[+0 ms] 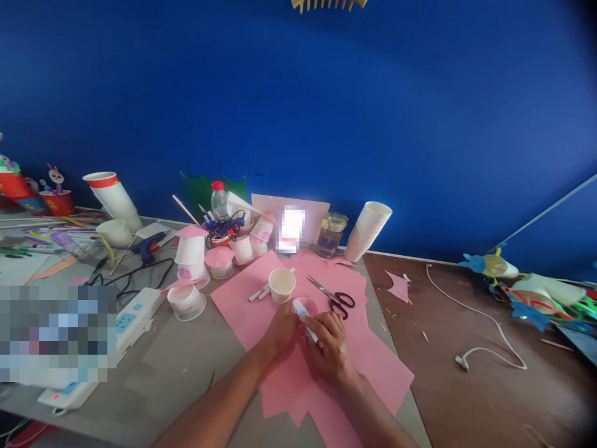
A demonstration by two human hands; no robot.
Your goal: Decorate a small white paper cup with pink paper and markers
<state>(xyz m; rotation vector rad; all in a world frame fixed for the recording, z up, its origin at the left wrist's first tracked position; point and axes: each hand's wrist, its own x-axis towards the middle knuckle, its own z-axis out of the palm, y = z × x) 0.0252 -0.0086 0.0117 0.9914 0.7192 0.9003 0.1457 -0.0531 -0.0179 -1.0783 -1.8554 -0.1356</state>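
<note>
My right hand (332, 348) is closed around a white marker (301, 308), which slants across the fingers. Close beside it, my left hand (282, 326) has its fingers curled at the edge of a round pink paper piece (310, 303) and seems to pinch it; its fingertips are partly hidden. Both hands are above large pink paper sheets (247, 295). Just beyond them stands a white paper cup (282, 286), with slim white markers (259, 292) lying to its left. Black-handled scissors (336, 298) lie with blades apart on the pink paper, right of the cup.
Pink-trimmed paper cups (190, 249) stand at the left, near a white power strip (133, 323) and a glue gun (148, 246). At the back are a lit phone (290, 230), a glass jar (331, 233) and a leaning cup stack (368, 230). A white cable (476, 305) lies right.
</note>
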